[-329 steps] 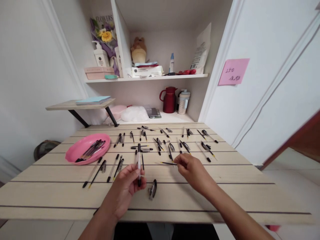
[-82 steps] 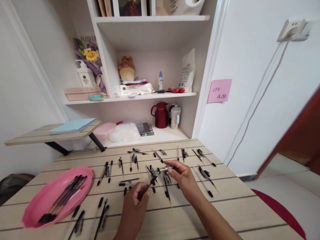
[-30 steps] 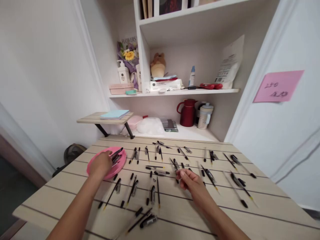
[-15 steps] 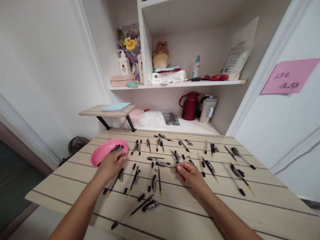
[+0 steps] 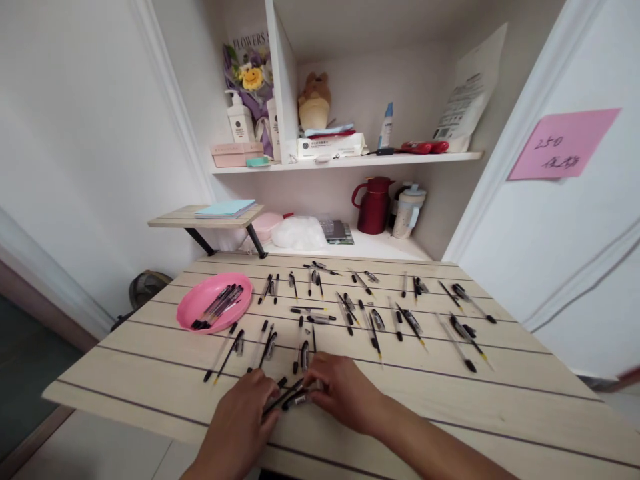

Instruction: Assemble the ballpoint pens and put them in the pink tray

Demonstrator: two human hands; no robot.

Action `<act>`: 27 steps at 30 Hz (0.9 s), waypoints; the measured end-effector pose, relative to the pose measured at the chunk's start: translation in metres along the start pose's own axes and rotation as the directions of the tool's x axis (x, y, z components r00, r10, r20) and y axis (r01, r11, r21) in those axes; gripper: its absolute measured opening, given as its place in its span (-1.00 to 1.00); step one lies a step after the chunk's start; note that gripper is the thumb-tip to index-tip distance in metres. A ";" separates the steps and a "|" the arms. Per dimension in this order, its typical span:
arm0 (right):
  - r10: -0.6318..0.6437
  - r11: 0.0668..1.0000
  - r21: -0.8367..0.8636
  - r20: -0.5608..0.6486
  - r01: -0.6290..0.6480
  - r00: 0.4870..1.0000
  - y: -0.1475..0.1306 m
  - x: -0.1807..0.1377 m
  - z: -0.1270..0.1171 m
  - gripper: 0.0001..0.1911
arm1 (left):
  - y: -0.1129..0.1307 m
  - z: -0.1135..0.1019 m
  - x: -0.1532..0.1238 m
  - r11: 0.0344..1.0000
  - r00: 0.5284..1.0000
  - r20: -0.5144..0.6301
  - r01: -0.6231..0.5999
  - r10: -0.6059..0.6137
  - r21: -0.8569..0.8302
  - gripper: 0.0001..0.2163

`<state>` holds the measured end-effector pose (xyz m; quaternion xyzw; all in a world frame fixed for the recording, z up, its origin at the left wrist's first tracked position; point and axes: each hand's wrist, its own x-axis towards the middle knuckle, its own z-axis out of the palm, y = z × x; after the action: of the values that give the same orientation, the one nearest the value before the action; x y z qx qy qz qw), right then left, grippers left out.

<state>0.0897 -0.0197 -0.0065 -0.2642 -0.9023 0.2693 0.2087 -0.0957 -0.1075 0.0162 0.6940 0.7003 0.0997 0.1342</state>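
Both my hands are low over the front of the table, at a taken-apart pen. My left hand (image 5: 243, 413) covers most of a clear pen barrel, fingers curled at the near end of a black ink refill (image 5: 281, 399). My right hand (image 5: 345, 390) is bent over the refill's far end, beside a black pen cap (image 5: 296, 399); its fingertips look pinched together. What exactly either hand grips is hidden. Just behind them lie another cap (image 5: 305, 355) and a barrel. The pink bowl (image 5: 183, 313) at left holds several pens (image 5: 223, 303).
Barrels, refills and caps lie in small groups across the striped wooden table (image 5: 450, 413), such as a refill (image 5: 229, 357) at left and a barrel (image 5: 456, 343) at right. A small raised stand (image 5: 175, 217) is at back left. Behind, shelves hold a red jug (image 5: 375, 207) and a tumbler (image 5: 409, 212).
My left hand has left the bowl's edge and come down to the front pen parts. My right hand has moved left and nearer to join it. The view has shifted slightly.
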 end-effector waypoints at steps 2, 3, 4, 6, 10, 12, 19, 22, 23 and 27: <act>-0.043 0.994 -0.097 0.054 0.048 0.998 -0.004 0.001 0.003 -0.90 | 0.001 0.000 0.001 1.000 1.000 -0.001 -0.004 0.004 0.016 -0.87; -0.053 0.989 -0.131 0.079 0.063 0.995 -0.005 0.001 0.004 -0.89 | 0.001 0.001 0.002 1.000 1.000 -0.002 -0.006 0.006 0.023 -0.87; -0.057 0.985 -0.157 0.100 0.072 0.993 -0.006 0.002 0.006 -0.89 | 0.001 0.001 0.003 1.000 1.000 -0.005 -0.008 0.008 0.028 -0.87; -0.050 0.978 -0.196 0.131 0.076 0.990 -0.006 0.002 0.008 -0.87 | 0.000 0.002 0.003 0.999 1.000 -0.008 -0.001 0.001 0.033 -0.87; -0.032 0.969 -0.235 0.154 0.068 0.988 -0.002 0.001 0.010 -0.89 | -0.002 0.001 0.004 0.999 0.999 -0.012 0.030 -0.030 0.017 -0.85; -0.044 0.967 -0.241 0.157 0.082 0.987 0.000 0.000 0.009 -0.90 | -0.004 0.000 0.005 1.000 1.000 -0.017 0.025 -0.025 0.002 -0.85; -0.073 0.937 -0.319 0.214 0.140 0.974 0.000 -0.002 -0.005 -0.85 | -0.017 -0.001 0.007 0.999 0.998 -0.026 0.050 -0.050 0.009 -0.87; -0.085 0.902 -0.391 0.254 0.183 0.963 0.002 -0.005 -0.010 -0.86 | -0.019 0.001 0.009 0.997 0.998 -0.014 0.068 -0.068 0.038 -0.90; -0.083 0.886 -0.421 0.264 0.193 0.961 0.003 -0.007 -0.011 -0.87 | -0.019 0.002 0.009 0.996 0.997 -0.014 0.073 -0.073 0.050 -0.91; -0.046 0.831 -0.520 0.289 0.197 0.956 0.004 -0.011 -0.018 -0.89 | -0.017 0.004 0.011 0.991 0.996 -0.014 0.090 -0.089 0.095 -0.95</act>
<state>0.1087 -0.0162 0.0019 -0.2158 -0.9760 0.0211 0.0197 -0.1108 -0.0965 0.0062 0.6670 0.7353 0.0634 0.1020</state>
